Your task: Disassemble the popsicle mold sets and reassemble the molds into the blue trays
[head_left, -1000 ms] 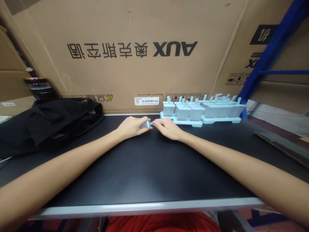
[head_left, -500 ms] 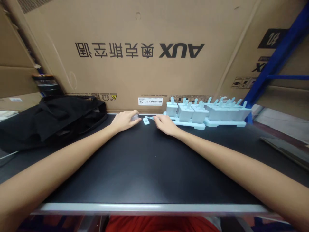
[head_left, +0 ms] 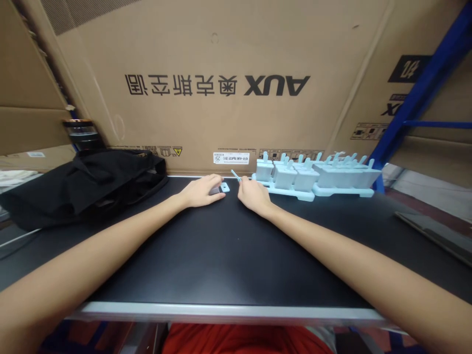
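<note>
Far left, on the matte black tabletop (head_left: 228,255): crumpled black fabric bag (head_left: 84,184), resting against the brown cardboard wall; dark cylindrical container with a metal-banded lid (head_left: 81,135) just behind it.

Behind the table, spanning the full width: large brown cardboard carton printed with inverted "AUX" lettering (head_left: 228,83), small white barcode label (head_left: 231,158) near its bottom edge.

Centre left: left hand (head_left: 203,191), palm down on the tabletop, fingers curled over a small translucent grey plastic popsicle mould cup (head_left: 215,190) lying on its side. Grip closed on the cup, which touches the table. Just beside the fingertips, flat on the table: small pale blue rectangular plastic lid piece (head_left: 224,187); contact with the cup not discernible.

Centre right: right hand (head_left: 252,194), knuckles toward the camera, fingers pinched together on a thin pale blue plastic stick (head_left: 235,174). Stick tilted, upper end pointing up and left, clear of the table. Hands near each other, not touching.

Right of the right hand: two pale blue plastic popsicle mould trays (head_left: 317,178), side by side at the table's back edge, loaded with upright translucent cups and blue stick handles. Nearest tray corner just beside the right hand.

Far right: blue metal shelving upright (head_left: 416,93), leaning diagonally across the cartons.
</note>
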{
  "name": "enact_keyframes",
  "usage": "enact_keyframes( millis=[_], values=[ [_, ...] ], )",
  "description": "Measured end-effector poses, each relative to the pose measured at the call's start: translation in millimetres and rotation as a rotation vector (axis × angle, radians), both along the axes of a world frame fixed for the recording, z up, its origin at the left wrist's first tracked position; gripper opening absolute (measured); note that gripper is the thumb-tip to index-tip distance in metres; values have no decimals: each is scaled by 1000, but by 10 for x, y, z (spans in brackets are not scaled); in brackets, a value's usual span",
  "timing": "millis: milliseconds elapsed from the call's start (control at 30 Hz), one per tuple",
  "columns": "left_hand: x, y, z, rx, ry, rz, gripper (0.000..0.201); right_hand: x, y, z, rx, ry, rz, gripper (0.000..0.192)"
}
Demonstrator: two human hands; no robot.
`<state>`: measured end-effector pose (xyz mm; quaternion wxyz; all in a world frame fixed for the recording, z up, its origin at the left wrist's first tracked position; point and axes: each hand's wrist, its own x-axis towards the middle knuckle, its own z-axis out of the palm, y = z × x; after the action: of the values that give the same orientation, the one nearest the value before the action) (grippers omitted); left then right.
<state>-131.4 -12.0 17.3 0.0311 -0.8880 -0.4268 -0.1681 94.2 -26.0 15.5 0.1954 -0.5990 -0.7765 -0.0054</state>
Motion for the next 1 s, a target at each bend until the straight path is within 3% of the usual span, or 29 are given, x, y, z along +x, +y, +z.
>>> enact_keyframes(
  millis=[233,567,767,1000],
  values=[
    [200,-61,-26,-17,-16,33,36,6,-84,43,-14,-65,16,30],
    [83,19,-25,69,-91,39,25,72,-51,10,22,27,84,33],
    [62,36,-59,77,-118,79,26,95,3,-30,66,72,233,29],
    [84,24,-64,66,-107,246,24,67,-47,-33,218,151,320,58]
  ],
)
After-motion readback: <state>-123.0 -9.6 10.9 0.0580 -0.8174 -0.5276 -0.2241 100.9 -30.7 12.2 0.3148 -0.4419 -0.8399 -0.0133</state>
